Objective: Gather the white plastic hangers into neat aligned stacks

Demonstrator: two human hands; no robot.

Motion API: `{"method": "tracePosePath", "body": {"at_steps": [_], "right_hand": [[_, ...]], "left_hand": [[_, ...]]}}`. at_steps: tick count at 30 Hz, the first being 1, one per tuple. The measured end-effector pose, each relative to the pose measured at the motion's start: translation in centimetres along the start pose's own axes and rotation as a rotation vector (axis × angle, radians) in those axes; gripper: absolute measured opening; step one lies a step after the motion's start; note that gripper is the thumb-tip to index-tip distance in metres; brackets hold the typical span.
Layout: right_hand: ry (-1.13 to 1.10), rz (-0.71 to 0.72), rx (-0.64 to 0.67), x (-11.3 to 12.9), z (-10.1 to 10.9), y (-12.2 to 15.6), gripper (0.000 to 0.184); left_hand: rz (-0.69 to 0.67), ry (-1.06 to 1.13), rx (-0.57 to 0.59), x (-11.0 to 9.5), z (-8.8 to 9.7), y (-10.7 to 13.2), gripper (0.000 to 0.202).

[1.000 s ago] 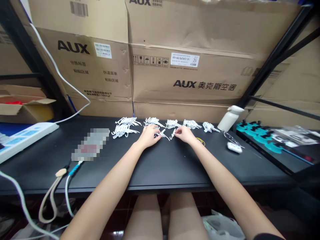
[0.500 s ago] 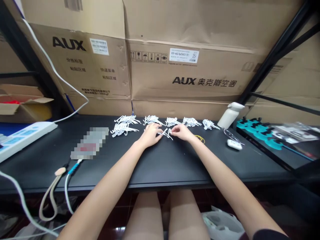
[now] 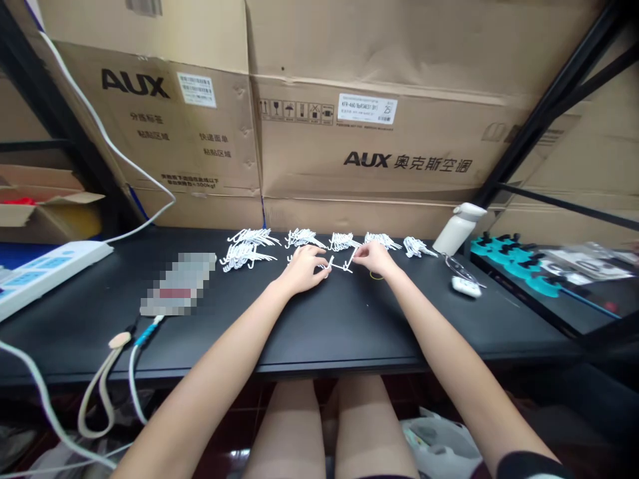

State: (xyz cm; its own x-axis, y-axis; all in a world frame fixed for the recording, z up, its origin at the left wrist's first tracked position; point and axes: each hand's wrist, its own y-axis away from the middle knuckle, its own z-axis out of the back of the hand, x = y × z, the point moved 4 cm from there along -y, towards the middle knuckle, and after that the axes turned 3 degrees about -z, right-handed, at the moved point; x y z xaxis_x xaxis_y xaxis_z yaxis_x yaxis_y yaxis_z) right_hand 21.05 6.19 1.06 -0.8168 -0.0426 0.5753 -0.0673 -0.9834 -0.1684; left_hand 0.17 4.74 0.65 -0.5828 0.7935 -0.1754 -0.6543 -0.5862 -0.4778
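Small white wire-like hooks lie in bundles along the back of the black table. Between my hands are a few loose white hooks (image 3: 342,267). My left hand (image 3: 302,270) rests low over the table, its thumb and fingertips closed around one white hook; part of a bundle is hidden behind it. My right hand (image 3: 376,259) pinches another thin white hook (image 3: 353,255) between thumb and forefinger. Under the right wrist, a yellow rubber band (image 3: 378,276) shows in part. The nearest bundles are the hook bundle (image 3: 342,241) and a second hook bundle (image 3: 382,241) behind my right hand.
Cardboard boxes (image 3: 299,156) stand behind the table (image 3: 319,332). On the left are a power strip (image 3: 54,269) and a blurred-out device (image 3: 180,283) with a cable. A white bottle (image 3: 456,229), a white case (image 3: 466,287) and teal parts (image 3: 519,266) are at right.
My right hand has shifted slightly right, drawing its white hook away from my left hand and covering more of the rubber band. The left hand stays nearly in place.
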Motion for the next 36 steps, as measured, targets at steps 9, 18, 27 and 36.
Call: {"method": "tracePosePath", "body": {"at_steps": [9,18,27,36], "right_hand": [[-0.17,0.057,0.277,1.1,-1.4,0.7,0.014],[-0.242,0.078,0.494,1.5,-1.4,1.4,0.022],[-0.111,0.051,0.345,1.5,-1.5,1.4,0.008],[-0.146,0.054,0.265,0.9,-1.0,0.8,0.007]], "left_hand": [[-0.027,0.002,-0.007,-0.1,-0.1,0.0,0.025],[-0.021,-0.004,-0.054,0.1,0.9,0.0,0.05],[0.112,-0.094,-0.062,2.0,1.6,0.3,0.031],[0.096,-0.108,-0.127,2.4,1.9,0.2,0.014]]}}
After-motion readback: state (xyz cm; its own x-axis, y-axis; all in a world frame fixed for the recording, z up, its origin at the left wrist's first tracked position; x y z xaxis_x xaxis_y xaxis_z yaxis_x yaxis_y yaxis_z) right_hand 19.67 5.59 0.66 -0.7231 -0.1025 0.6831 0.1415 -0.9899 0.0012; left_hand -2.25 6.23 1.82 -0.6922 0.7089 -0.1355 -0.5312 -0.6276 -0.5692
